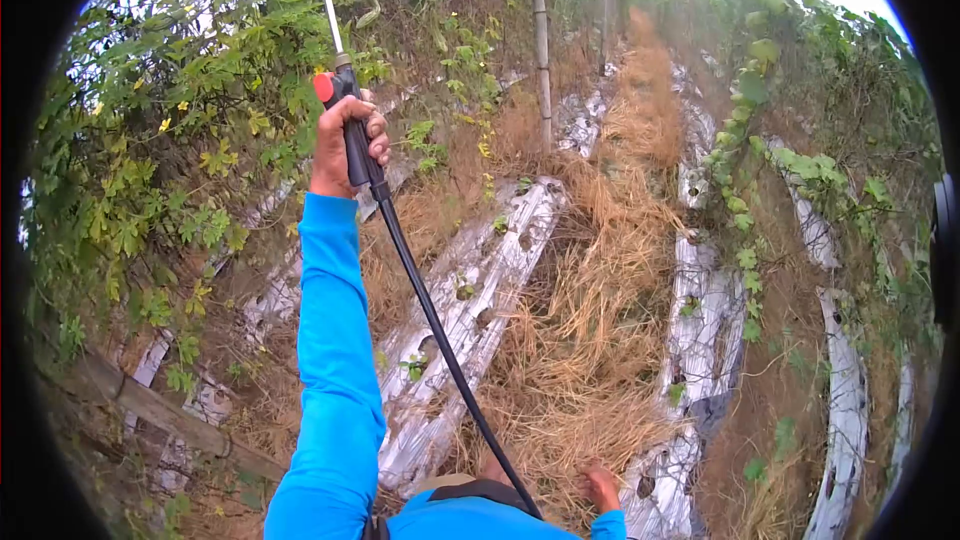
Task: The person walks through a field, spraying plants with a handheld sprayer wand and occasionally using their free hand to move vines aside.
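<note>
My left hand (347, 140), raised in a blue sleeve, is wrapped round the black handle of a spray wand (357, 152). A red knob (323, 87) sits at the handle's top, and a thin pale tube (328, 0) rises from it past the upper edge of the view. From the handle's lower end a black hose (432, 315) runs down to my waist. Low beside my body hangs my right hand (601, 488), small in the view, its fingers largely hidden. Leafy vines (260, 70) with yellow flowers grow close behind the wand.
A straw-covered path (590, 310) leads ahead between beds under torn silvery plastic sheeting (480, 310) with planting holes. A wooden post (543, 50) stands ahead, and a pole (170, 415) slants at lower left. More vines (740, 140) hang on the right.
</note>
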Motion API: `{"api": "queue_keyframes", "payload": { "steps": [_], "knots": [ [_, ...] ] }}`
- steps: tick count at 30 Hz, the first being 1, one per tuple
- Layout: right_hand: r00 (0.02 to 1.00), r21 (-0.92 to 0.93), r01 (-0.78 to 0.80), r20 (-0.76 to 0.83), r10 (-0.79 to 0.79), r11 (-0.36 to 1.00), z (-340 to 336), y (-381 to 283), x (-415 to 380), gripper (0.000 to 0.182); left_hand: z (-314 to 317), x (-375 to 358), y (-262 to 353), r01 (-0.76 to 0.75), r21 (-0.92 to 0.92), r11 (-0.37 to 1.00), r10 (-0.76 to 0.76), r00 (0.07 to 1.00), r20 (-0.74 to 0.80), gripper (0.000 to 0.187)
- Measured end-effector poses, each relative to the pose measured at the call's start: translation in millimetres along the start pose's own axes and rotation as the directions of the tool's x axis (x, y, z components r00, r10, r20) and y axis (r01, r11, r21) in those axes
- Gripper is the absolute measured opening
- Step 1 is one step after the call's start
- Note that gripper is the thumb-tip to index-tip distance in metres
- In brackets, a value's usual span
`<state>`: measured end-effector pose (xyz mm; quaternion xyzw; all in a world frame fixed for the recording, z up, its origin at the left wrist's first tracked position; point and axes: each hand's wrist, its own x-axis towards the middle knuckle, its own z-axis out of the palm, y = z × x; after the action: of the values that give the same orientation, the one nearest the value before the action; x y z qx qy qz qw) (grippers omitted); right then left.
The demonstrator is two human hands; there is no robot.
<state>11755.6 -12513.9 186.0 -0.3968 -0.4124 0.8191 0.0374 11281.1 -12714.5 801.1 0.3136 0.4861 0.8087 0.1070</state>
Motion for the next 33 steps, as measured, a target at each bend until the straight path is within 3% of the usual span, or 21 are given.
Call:
{"api": "queue_keyframes", "payload": {
  "steps": [1, 2, 4, 6, 7, 12, 14, 16, 21, 25, 28, 30, 31, 33],
  "knots": [
    [0.997, -0.039, -0.078, -0.014, 0.078, 0.996, -7.1, 1.7, -7.6, 0.028, 1.0, -5.5, 0.1, 0.051, -0.114, 0.992, -0.031, 0.986, 0.165, 0.019],
    [0.988, -0.074, -0.155, -0.029, 0.153, 0.985, -13.1, 6.2, -15.9, 0.026, 6.2, -15.0, -5.5, 0.058, -0.115, 0.992, -0.037, 0.984, 0.173, 0.019],
    [0.986, -0.018, -0.165, -0.009, 0.165, 0.986, -24.8, 11.6, -45.1, 0.027, 20.0, -38.3, -13.2, 0.088, -0.174, 0.981, -0.041, 0.966, 0.255, 0.022],
    [0.973, -0.063, -0.220, -0.086, 0.214, 0.974, -36.5, 11.0, -80.1, 0.028, 26.1, -63.8, -27.7, 0.138, -0.194, 0.971, -0.084, 0.961, 0.263, 0.023],
    [0.994, -0.050, -0.096, -0.051, 0.094, 0.994, -54.7, 30.5, -91.2, 0.028, 27.7, -75.2, -34.4, 0.154, -0.204, 0.967, -0.099, 0.962, 0.255, 0.022],
    [0.976, -0.058, -0.166, -0.149, 0.156, 0.984, -91.7, 74.2, -139.1, 0.044, 41.4, -137.3, -49.8, 0.243, -0.165, 0.956, -0.215, 0.962, 0.170, 0.023],
    [0.975, 0.036, -0.127, -0.179, 0.131, 0.991, -88.4, 82.7, -167.5, 0.026, 50.0, -160.5, -57.4, 0.274, -0.194, 0.942, -0.224, 0.944, 0.243, 0.023],
    [0.968, 0.046, -0.108, -0.221, 0.116, 0.993, -83.7, 96.8, -185.9, 0.025, 61.7, -182.4, -62.0, 0.344, -0.257, 0.903, -0.228, 0.891, 0.392, 0.025],
    [0.964, 0.038, 0.000, -0.267, 0.010, 0.999, -60.1, 149.7, -234.5, 0.024, 100.6, -242.8, -67.3, 0.451, -0.332, 0.828, -0.226, 0.811, 0.540, 0.025],
    [0.954, 0.014, 0.005, -0.298, -0.001, 1.000, -31.8, 200.1, -290.6, 0.027, 111.5, -291.9, -71.5, 0.373, -0.279, 0.885, -0.212, 0.857, 0.470, 0.025],
    [0.949, 0.010, -0.022, -0.314, 0.024, 1.000, -15.1, 235.0, -363.2, 0.032, 117.7, -324.1, -70.9, 0.161, -0.210, 0.964, -0.073, 0.925, 0.373, 0.025],
    [0.946, 0.039, 0.020, -0.325, -0.006, 0.999, 2.7, 251.7, -405.8, 0.040, 120.6, -337.7, -65.6, 0.143, -0.201, 0.969, -0.061, 0.929, 0.365, 0.022],
    [0.930, -0.009, -0.132, -0.347, 0.121, 0.991, -3.9, 265.2, -407.0, 0.044, 123.5, -343.3, -61.6, 0.107, -0.212, 0.971, -0.027, 0.937, 0.350, 0.021],
    [0.932, 0.056, -0.062, -0.353, 0.078, 0.996, -12.8, 297.0, -435.6, 0.046, 135.4, -362.1, -49.5, 0.117, -0.275, 0.954, -0.016, 0.939, 0.342, 0.019]
  ]
}}
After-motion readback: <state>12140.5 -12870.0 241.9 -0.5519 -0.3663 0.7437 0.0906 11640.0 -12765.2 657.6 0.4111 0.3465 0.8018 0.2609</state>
